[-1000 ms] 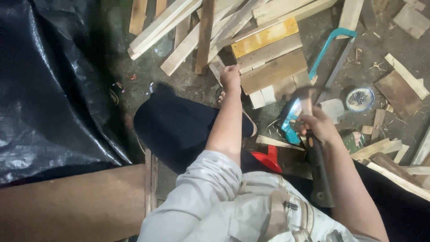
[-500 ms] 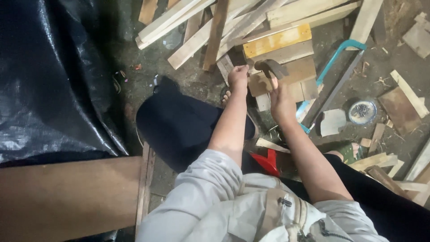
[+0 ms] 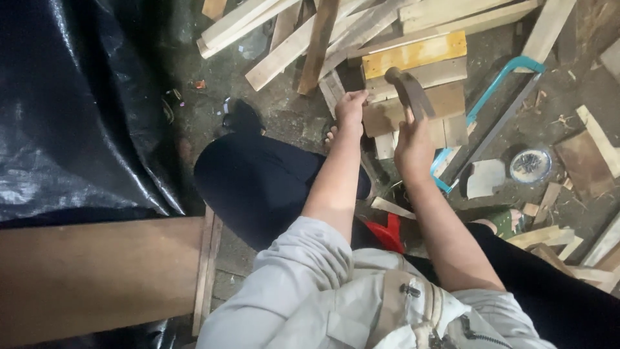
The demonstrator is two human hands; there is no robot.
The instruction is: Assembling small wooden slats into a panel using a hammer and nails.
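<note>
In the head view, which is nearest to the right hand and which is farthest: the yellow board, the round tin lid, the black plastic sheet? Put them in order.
From the right hand, which grips a hammer:
1. Yellow board, just above the hand.
2. Round tin lid, on the ground to its right.
3. Black plastic sheet, far off at the left edge.

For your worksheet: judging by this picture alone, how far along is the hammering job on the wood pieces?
Done: cut boards lie stacked on the floor, a hacksaw set aside. In hand: the left hand steadies a wood block; the right hand raises a hammer. Left: the blow itself; no nail is visible.
</note>
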